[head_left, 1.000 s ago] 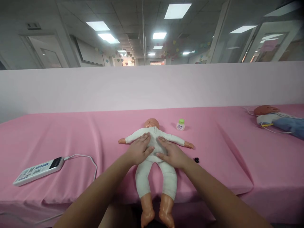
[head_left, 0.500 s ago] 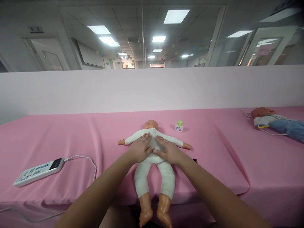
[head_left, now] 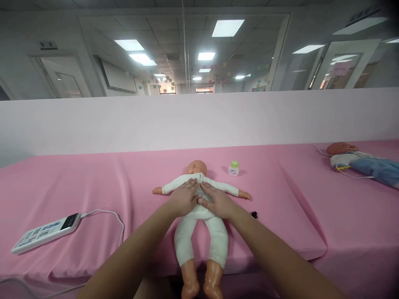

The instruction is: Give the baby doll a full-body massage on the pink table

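Observation:
A baby doll with a white cloth body lies face-down or face-up, I cannot tell which, with arms spread and feet over the table's near edge. My left hand rests flat on the left side of its torso, fingers stretched toward its neck. Mirroring it, my right hand lies flat on the right side. Both thumbs come close together at the middle of the torso. Neither hand grips anything. Beyond the doll's right-hand arm stands a small clear bottle with a green cap.
A pink cloth covers the table. At left lies a white power bank with a cable. A small black object sits right of my right forearm. Another doll, in blue, lies far right. Behind is a white low wall below glass.
My hands have slid slightly inward and up the doll's torso, thumbs closer together. The view has tilted a little, and more of the small black object shows.

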A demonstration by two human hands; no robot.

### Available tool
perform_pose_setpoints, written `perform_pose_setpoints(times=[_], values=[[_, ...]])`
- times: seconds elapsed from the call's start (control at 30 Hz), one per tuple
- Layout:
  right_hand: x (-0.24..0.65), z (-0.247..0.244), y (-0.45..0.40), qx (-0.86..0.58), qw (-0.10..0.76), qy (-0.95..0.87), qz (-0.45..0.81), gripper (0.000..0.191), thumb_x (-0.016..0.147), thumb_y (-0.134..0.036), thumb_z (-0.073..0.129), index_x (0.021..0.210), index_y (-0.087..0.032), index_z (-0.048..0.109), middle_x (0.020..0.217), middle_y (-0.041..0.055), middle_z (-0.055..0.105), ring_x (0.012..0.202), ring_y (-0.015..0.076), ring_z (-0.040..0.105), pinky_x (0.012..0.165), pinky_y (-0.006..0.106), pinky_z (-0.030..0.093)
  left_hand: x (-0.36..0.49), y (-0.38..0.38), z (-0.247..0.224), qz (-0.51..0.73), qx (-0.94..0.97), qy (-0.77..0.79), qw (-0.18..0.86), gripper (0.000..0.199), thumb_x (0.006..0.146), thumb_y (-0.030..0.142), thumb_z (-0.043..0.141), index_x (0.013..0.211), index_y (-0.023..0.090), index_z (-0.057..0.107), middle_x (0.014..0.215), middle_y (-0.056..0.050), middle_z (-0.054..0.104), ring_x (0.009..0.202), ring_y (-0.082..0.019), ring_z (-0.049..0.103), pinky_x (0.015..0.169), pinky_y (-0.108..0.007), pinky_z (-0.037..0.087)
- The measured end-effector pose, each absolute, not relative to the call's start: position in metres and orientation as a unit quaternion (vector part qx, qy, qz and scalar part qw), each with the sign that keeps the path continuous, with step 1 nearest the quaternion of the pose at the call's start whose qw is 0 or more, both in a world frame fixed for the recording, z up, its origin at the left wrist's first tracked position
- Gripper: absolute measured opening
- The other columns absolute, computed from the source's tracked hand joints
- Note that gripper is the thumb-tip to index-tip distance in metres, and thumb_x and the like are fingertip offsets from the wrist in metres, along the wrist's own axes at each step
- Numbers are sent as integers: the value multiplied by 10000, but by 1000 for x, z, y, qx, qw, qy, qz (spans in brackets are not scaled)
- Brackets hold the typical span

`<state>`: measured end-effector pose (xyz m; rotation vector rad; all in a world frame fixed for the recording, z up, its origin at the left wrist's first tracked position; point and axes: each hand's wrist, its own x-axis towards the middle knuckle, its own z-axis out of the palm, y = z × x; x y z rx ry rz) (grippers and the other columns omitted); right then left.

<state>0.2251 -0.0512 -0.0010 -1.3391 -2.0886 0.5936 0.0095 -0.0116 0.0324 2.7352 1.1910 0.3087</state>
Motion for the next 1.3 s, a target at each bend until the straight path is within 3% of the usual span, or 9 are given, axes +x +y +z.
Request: perform_pose_setpoints(times=[0.37, 0.63, 0.8, 0.97, 1.07, 1.13, 1.23, 1.3], values=[[219, 2, -34, -505, 285, -785, 218, 943, 960, -755, 500, 1663, -163, 289, 1718, 122, 242, 1603, 300, 221, 1305, 486, 198, 11, 6, 21, 109, 915, 387, 37, 654, 1014, 369, 422, 1601, 84, 391, 1675, -182, 348, 1578, -317, 292, 1283, -506, 270], [223, 17, -19, -527, 320, -754, 226, 876, 968, -705, 536, 1639, -171, 359, 1688, 126, 336, 1569, 311, 318, 1282, 485, 255, 11, 17, 37, 129, 904, 408, 23, 652, 1039, 441, 384, 1589, 92, 416, 1674, -180, 359, 1567, -318, 324, 1277, -500, 295], [214, 14, -10, -551, 299, -745, 228, 874, 982, -663, 545, 1632, -110, 353, 1666, 189, 363, 1549, 341, 354, 1259, 487, 286, 17, 25, 32, 123, 904, 408, 23, 598, 1005, 316, 402, 1561, 102, 458, 1634, -165, 443, 1535, -292, 394, 1269, -467, 311], [213, 12, -17, -545, 319, -736, 243, 807, 987, -628, 554, 1619, -153, 391, 1645, 154, 427, 1522, 326, 400, 1235, 458, 308, 16, 20, 21, 164, 889, 425, 51, 593, 989, 325, 436, 1534, 99, 498, 1610, -159, 481, 1505, -301, 437, 1249, -463, 345], [220, 17, -24, -557, 354, -710, 246, 705, 982, -608, 576, 1580, -250, 468, 1552, 98, 562, 1436, 328, 508, 1166, 450, 381, 9, 11, 26, 274, 825, 490, 66, 511, 999, 403, 450, 1428, 173, 605, 1444, -122, 652, 1341, -292, 600, 1155, -441, 442], [223, 20, -28, -581, 356, -696, 228, 633, 991, -599, 562, 1538, -283, 524, 1464, 81, 642, 1372, 339, 561, 1131, 453, 403, 0, 8, 32, 315, 758, 567, 71, 428, 1002, 463, 443, 1242, 219, 701, 1230, -97, 757, 1163, -295, 689, 1054, -449, 499], [226, 20, -31, -624, 329, -680, 201, 628, 1008, -631, 501, 1515, -263, 549, 1398, 106, 678, 1308, 357, 597, 1101, 459, 406, -15, 10, 37, 262, 695, 654, 145, 473, 994, 583, 426, 954, 227, 735, 906, -89, 785, 928, -309, 737, 893, -452, 550], [225, 18, -31, -647, 305, -669, 201, 692, 1009, -672, 463, 1549, -240, 503, 1402, 141, 663, 1283, 365, 609, 1077, 463, 414, -22, 15, 33, 222, 677, 669, 211, 570, 974, 677, 418, 884, 207, 728, 806, -101, 769, 841, -312, 743, 811, -432, 571]])
